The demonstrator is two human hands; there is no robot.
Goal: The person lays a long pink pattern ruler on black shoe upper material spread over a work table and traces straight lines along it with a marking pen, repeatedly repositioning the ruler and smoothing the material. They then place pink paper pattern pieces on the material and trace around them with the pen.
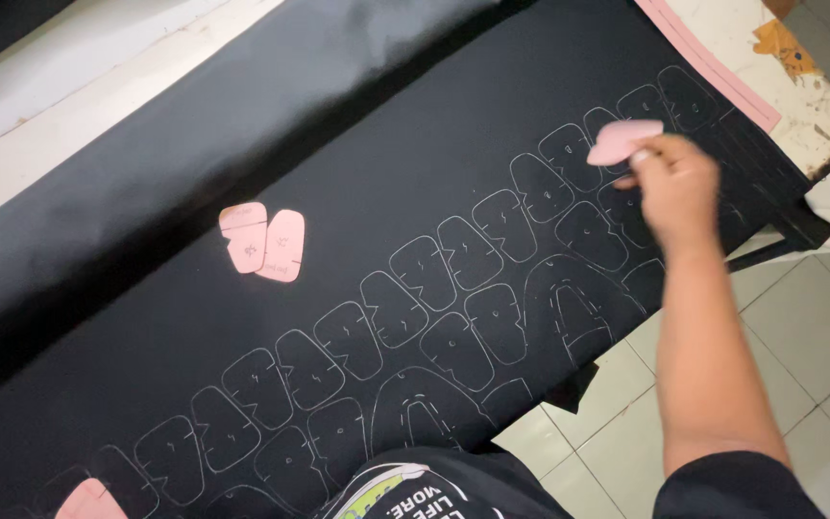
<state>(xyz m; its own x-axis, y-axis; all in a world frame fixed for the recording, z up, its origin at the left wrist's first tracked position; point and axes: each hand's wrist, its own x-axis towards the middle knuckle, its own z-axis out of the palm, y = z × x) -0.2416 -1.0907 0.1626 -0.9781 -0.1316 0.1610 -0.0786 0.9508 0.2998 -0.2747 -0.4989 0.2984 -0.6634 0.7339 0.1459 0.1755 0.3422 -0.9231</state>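
Observation:
A long sheet of black material (357, 144) lies across the table, covered with several white traced outlines of small shaped pieces (453, 288). My right hand (674, 183) is raised over the right end of the sheet and pinches a small pink pattern piece (623, 140) between its fingers. Two more pink pattern pieces (263, 238) lie side by side on the bare black area left of centre. Another pink piece (88, 502) shows at the bottom left edge. My left hand is out of sight.
A pink strip (713, 67) runs along the sheet's right end on a worn white tabletop (799, 86) with a chipped corner. White floor tiles (626, 423) lie below the table's near edge. A pale surface (69, 86) borders the far side.

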